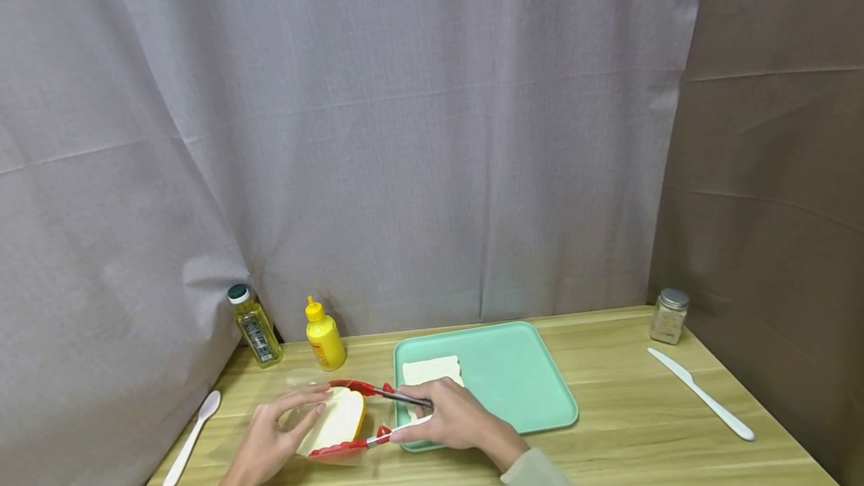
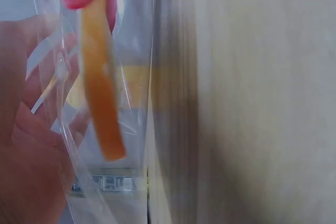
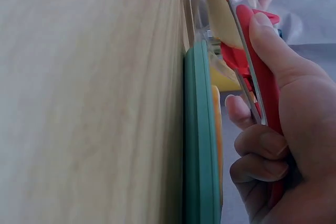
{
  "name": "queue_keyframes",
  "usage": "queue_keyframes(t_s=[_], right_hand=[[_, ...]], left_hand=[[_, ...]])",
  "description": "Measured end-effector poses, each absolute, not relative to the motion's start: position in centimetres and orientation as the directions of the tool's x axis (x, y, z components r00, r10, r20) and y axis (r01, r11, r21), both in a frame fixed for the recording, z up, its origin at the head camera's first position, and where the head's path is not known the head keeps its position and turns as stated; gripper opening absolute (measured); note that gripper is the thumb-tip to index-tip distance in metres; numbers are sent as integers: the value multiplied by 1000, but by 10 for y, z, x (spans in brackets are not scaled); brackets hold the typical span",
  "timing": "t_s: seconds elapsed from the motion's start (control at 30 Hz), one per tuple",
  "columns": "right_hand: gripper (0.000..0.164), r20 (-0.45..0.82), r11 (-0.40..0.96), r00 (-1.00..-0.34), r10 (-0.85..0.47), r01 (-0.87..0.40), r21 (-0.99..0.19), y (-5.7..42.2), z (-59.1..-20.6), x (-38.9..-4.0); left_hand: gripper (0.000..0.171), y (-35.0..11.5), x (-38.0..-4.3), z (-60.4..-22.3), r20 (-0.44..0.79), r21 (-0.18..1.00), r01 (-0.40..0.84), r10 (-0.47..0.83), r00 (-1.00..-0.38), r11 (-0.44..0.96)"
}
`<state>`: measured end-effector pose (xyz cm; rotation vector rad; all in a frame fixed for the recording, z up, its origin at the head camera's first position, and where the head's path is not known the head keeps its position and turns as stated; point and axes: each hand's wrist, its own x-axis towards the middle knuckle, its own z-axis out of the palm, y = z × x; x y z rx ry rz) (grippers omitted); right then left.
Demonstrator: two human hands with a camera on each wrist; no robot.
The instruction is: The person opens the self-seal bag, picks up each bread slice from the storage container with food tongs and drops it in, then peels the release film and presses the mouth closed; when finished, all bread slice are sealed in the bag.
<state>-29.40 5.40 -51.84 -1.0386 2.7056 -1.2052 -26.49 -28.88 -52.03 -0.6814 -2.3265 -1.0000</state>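
Observation:
My right hand (image 1: 448, 415) grips a pair of tongs (image 3: 265, 77) with red tips and red-and-metal arms. Between the spread tips is a pale bread slice (image 1: 342, 418) with a yellow-orange edge, tilted above the table. A clear plastic bag (image 2: 134, 40) surrounds the slice and the tong tips, its film partly lost against the background. My left hand (image 1: 273, 430) curves round the bag at its left side, thumb and fingers close to the slice. Another pale slice (image 1: 432, 370) lies on the green tray (image 1: 513, 373), partly hidden behind my right hand.
At the back left stand a green-capped oil bottle (image 1: 258, 328) and a yellow squeeze bottle (image 1: 325, 340). A white spoon (image 1: 192, 437) lies at the left edge. On the right are a white knife (image 1: 705, 396) and a metal-lidded jar (image 1: 670, 317). Grey curtains (image 1: 432, 133) enclose the table.

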Motion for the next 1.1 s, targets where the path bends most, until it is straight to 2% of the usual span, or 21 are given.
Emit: queue_keyframes(t_s=[0.23, 0.5, 0.67, 1.1], right_hand=[[72, 264, 526, -798, -542, -566, -634, 43, -518, -293], [73, 273, 597, -818, -506, -561, -574, 35, -516, -293], [79, 247, 600, -824, -510, -546, -584, 36, -515, -292], [61, 263, 565, -819, -509, -549, -615, 39, -515, -290]], left_hand=[[31, -288, -265, -522, 636, 507, 609, 213, -742, 610], [30, -287, -266, -521, 631, 484, 621, 246, -736, 617], [32, -288, -266, -522, 618, 473, 607, 250, -745, 639], [36, -287, -264, -521, 609, 479, 591, 239, -756, 649]])
